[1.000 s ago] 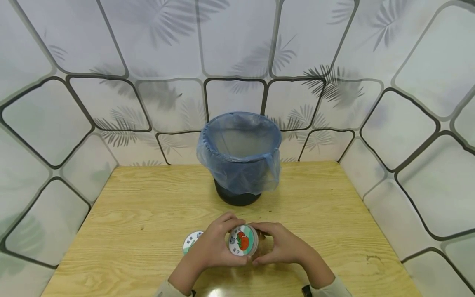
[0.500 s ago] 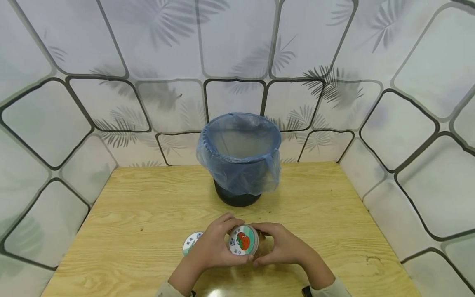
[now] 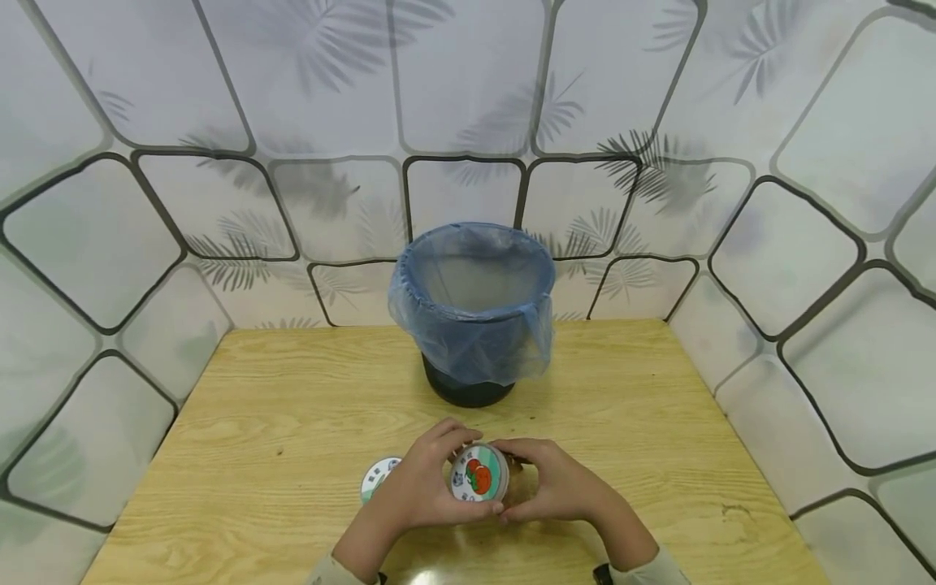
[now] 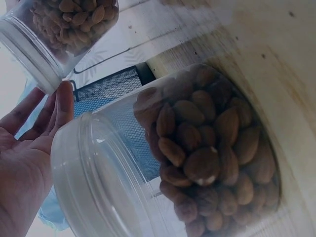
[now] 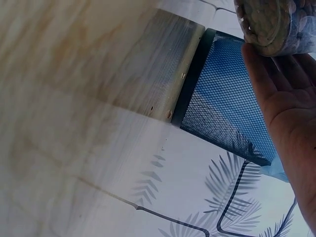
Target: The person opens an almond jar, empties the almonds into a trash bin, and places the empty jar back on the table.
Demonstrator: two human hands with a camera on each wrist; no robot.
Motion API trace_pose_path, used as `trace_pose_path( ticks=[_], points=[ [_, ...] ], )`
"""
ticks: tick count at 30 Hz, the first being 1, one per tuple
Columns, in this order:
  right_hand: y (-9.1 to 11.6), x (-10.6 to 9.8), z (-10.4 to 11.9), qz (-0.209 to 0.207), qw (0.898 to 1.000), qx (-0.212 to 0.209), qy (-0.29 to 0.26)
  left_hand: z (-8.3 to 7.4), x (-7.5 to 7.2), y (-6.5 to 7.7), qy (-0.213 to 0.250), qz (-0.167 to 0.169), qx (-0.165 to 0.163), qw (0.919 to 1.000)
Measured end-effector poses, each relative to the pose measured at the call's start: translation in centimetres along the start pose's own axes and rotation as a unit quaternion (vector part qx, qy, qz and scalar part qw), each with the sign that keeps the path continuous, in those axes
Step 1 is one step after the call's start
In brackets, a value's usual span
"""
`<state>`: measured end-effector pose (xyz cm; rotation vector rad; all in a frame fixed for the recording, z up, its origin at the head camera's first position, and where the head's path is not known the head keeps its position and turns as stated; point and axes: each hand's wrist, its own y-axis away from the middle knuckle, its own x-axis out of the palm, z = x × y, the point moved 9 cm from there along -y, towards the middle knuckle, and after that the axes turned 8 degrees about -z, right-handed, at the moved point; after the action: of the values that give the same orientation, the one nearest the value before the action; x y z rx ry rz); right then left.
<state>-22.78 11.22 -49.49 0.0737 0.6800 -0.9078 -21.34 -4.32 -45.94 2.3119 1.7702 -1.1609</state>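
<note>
A clear jar of almonds (image 3: 479,474), its lid printed with red tomatoes, is held tilted between both hands near the table's front. My left hand (image 3: 420,487) curls round the lid side, thumb along its lower edge. From the other side, my right hand (image 3: 556,479) grips the jar's body with fingers and thumb. The left wrist view shows the held jar's brown almonds (image 4: 74,24) above the left fingertips. A second almond jar (image 4: 212,148) stands close by the left wrist; its round lid (image 3: 376,475) is partly hidden behind the left hand in the head view.
A black mesh bin (image 5: 217,98) stands on the wooden table (image 3: 292,406) beyond the hands. Its blue plastic liner (image 3: 475,349) folds over the rim. Patterned fabric walls (image 3: 468,203) enclose the table at the back and both sides.
</note>
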Motion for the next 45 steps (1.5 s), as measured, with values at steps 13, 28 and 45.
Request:
trace_pose_path(
  ticks=[13, 28, 45],
  points=[
    [0.2, 0.3, -0.3, 0.005, 1.000, 0.013, 0.004, -0.2, 0.0, 0.2, -0.002, 0.007, -0.001, 1.0000],
    [0.3, -0.1, -0.1, -0.003, 1.000, 0.003, 0.003, -0.7, 0.6, 0.3, 0.013, 0.041, 0.034, 0.9985],
    [0.1, -0.2, -0.5, -0.002, 1.000, 0.006, 0.009, -0.9, 0.5, 0.1, 0.011, 0.051, 0.048, 0.9975]
  ],
)
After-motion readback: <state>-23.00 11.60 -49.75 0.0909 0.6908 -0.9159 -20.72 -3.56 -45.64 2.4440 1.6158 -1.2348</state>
